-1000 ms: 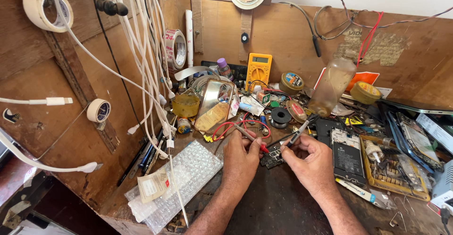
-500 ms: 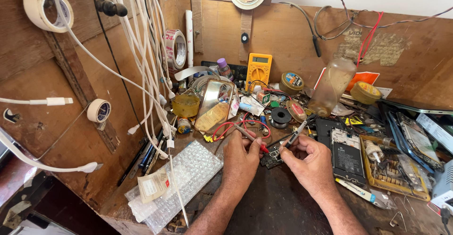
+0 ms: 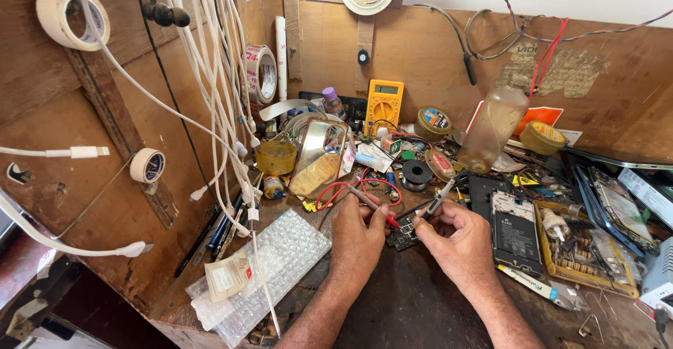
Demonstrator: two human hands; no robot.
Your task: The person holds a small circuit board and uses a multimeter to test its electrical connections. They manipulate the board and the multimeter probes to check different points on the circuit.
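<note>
My left hand (image 3: 356,238) grips a red test probe (image 3: 374,207), its tip pointing down at a small dark circuit board (image 3: 402,235) on the wooden bench. My right hand (image 3: 456,240) pinches a black test probe (image 3: 440,198), also angled onto that board. The two hands sit close together over the board. Red and black leads (image 3: 343,188) run back toward a yellow multimeter (image 3: 383,105) leaning against the back wall.
A sheet of bubble wrap (image 3: 266,272) lies left of my hands. An opened phone (image 3: 514,231) and a tray of parts (image 3: 582,251) sit to the right. White cables (image 3: 224,96) hang on the left; tape rolls, a plastic bottle (image 3: 493,129) and tins crowd the back.
</note>
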